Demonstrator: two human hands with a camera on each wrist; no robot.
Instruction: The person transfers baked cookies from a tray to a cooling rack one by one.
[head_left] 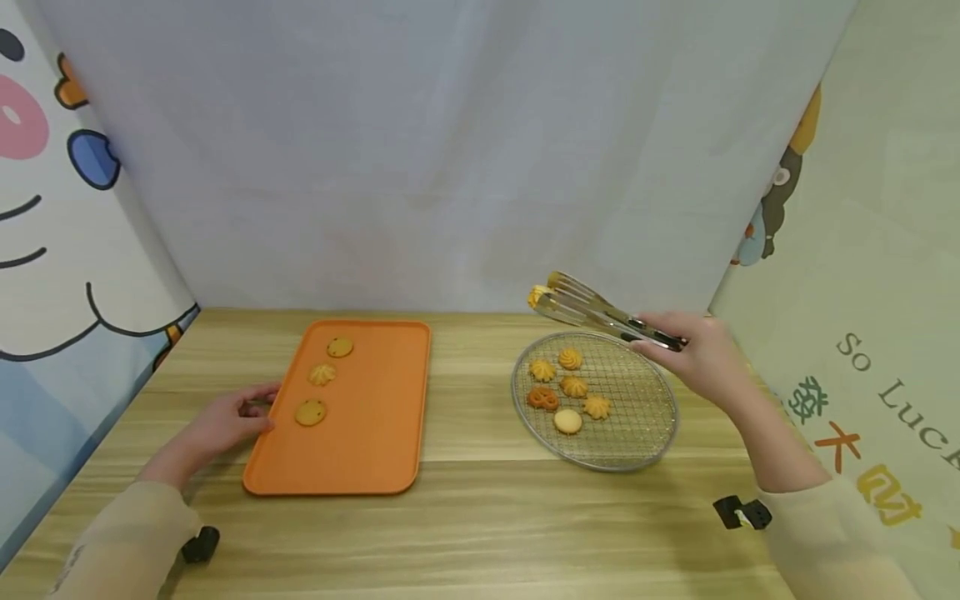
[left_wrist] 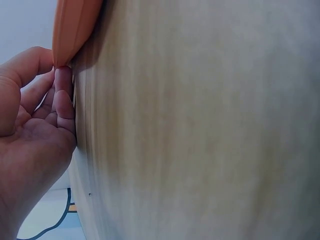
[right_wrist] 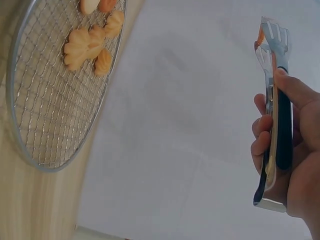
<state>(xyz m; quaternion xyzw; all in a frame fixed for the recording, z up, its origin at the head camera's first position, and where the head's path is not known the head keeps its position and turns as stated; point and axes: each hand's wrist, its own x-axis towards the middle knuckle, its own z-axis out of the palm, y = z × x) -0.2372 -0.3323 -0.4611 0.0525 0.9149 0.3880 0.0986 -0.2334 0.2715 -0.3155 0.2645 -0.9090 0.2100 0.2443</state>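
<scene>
My right hand (head_left: 701, 350) grips metal tongs (head_left: 600, 315) with dark handles, raised above the far side of a round wire rack (head_left: 637, 417). A yellow-orange piped cookie (head_left: 537, 295) is pinched between the tong tips. On the rack lie several cookies, among them a pretzel-shaped one (head_left: 543, 398), a pale round one (head_left: 567, 422) and a swirled one (head_left: 570, 358). At the left, my left hand (head_left: 232, 421) holds the edge of an orange tray (head_left: 375, 400) between thumb and fingers. Two speckled round cookies (head_left: 311, 412) and a ridged cookie (head_left: 322, 374) form a column along the tray's left side.
Tray and rack stand apart on a wood-grain table (head_left: 472, 533). A pale curtain (head_left: 450, 167) hangs behind the table's far edge. Printed cloths flank it, one with a cartoon (head_left: 45, 250) at the left, another with lettering (head_left: 862, 400) at the right.
</scene>
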